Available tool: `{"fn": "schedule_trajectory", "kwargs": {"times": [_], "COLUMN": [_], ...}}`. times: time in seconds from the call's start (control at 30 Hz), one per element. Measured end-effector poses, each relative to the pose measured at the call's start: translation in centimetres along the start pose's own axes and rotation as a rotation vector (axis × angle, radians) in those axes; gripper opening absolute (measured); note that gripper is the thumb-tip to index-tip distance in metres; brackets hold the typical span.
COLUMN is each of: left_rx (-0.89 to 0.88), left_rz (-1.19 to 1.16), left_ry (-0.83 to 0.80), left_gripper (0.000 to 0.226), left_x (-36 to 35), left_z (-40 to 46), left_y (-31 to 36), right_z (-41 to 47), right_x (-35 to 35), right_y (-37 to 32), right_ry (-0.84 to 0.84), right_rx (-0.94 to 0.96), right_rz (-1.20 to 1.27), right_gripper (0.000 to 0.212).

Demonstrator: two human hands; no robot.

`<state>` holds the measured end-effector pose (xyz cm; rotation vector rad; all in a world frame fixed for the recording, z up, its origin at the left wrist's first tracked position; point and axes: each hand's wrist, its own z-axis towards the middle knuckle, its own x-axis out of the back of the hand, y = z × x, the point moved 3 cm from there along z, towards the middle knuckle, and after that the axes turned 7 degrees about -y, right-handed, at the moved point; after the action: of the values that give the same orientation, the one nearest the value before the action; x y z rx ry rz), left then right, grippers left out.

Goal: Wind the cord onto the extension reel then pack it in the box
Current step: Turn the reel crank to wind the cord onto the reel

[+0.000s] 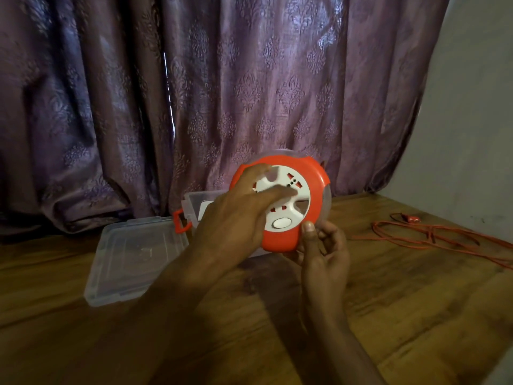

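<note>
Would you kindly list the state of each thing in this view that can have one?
Extension reel: held up off the floor, socket face toward the camera.
Cord: unwound, lying loose on the floor to the right.
Box: open, clear lid lying flat on the floor.
Left hand: fingers straight, on the reel's white face.
Right hand: fingers curled round the reel's lower edge.

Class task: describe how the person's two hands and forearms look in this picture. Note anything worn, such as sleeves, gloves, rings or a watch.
Both hands, the left hand and the right hand, are bare, with no gloves. Both forearms are uncovered as far as the picture's lower edge; no sleeves show. No rings, watch or bracelet can be seen on either.
</note>
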<state>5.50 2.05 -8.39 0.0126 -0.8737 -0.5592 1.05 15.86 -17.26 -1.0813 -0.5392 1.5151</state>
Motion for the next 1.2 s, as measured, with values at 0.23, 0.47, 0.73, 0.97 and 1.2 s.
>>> {"fn": "schedule_trajectory", "kwargs": {"times": [0.23,0.47,0.73,0.97,1.2], "left_rx": [0.235,0.326,0.157,0.145,0.470], "left_rz": [0.013,0.107,0.240,-0.073,-0.392], "left_ry": [0.147,0.128,-0.110,0.315,0.050], "left_gripper": [0.046,0.065,0.058,0.036,0.072], "left_x": [0.3,-1.2,-1.4,1.3,-2.0], "left_z": [-0.1,-0.6,-0.5,-0.3,-0.2], "left_y": [0.4,-0.3,0.2,-0.3,-0.2], "right_z": [-0.9,-1.9,-1.1,-0.6,-1.6], "right_x": [-0.3,-1.1,-0.9,-0.4,-0.9], "right_y": [-0.9,-1.2,-0.5,-0.5,-1.3], "right_ry": [0.020,-0.058,-0.039,0.041,-0.026], "right_rx": [0.101,0.193,0.084,0.072,0.250], "right_rz": [-0.093,-0.248,-0.108,-0.077,-0.235], "right_gripper": [0.044,0.023,0.039,0.047,0.027]}}
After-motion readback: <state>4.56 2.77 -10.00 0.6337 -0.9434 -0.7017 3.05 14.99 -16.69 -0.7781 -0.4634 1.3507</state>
